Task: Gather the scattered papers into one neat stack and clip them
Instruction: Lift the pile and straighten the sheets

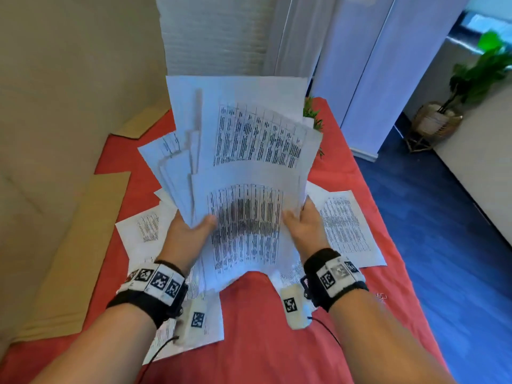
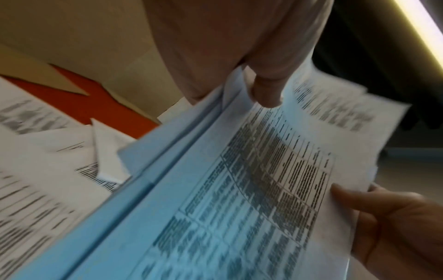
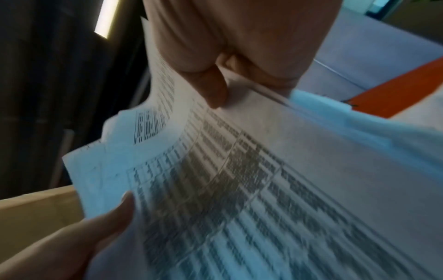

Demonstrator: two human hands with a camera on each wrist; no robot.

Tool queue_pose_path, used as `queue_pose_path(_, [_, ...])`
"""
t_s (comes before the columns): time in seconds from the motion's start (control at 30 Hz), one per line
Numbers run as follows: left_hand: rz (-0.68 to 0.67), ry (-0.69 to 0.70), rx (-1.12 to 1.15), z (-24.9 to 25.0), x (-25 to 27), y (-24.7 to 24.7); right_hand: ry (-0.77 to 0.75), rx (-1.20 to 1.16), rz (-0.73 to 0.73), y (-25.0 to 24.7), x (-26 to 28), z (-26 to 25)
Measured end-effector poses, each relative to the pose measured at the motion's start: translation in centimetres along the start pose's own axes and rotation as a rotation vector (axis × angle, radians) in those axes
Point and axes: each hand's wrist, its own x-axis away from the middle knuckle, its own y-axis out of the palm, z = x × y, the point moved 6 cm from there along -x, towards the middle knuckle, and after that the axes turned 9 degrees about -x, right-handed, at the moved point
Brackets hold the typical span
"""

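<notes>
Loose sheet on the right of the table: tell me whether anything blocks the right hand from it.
Nothing visible does. The loose sheet lies bare on the red table beside the right hand, which grips the fanned bundle.

Matt printed paper sheets (image 1: pixel 243 173); red cloth tablecover (image 1: pixel 277 342)

This looks like an office or a staged work room rather than a home. Printed sheets (image 1: pixel 345 228) filled with dense tables (the text too blurred to read) lie spread over a table (image 1: pixel 263 328) under a red cloth, and more such sheets show in both wrist views. The floor (image 1: pixel 443 217) is blue carpet of the kind laid in offices. White partition panels (image 1: pixel 368 65) stand behind the table, and a potted plant (image 1: pixel 471 79) in a woven basket sits by a pale wall. Flat pieces of brown cardboard (image 1: pixel 69 245) lie along the table's left side.
</notes>
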Motion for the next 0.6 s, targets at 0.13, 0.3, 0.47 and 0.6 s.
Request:
queue_pose_path(0.13, [-0.06,-0.04,0.091,-0.6,1.1,0.7,0.024,-0.075,0.063,-0.8,2.1,1.7])
queue_pose_path(0.3, [-0.133,-0.04,0.069,-2.3,3.2,1.0,0.163,-0.219,0.167,-2.0,4.4,5.1])
queue_pose_path(0.47, [-0.09,-0.011,0.121,-1.6,3.0,1.2,0.12,-0.395,0.146,-1.7,4.0,4.0])
queue_pose_path(0.6, [0.009,-0.004,0.042,-1.6,3.0,1.4,0.139,-0.327,0.156,-0.7,4.2,3.6])
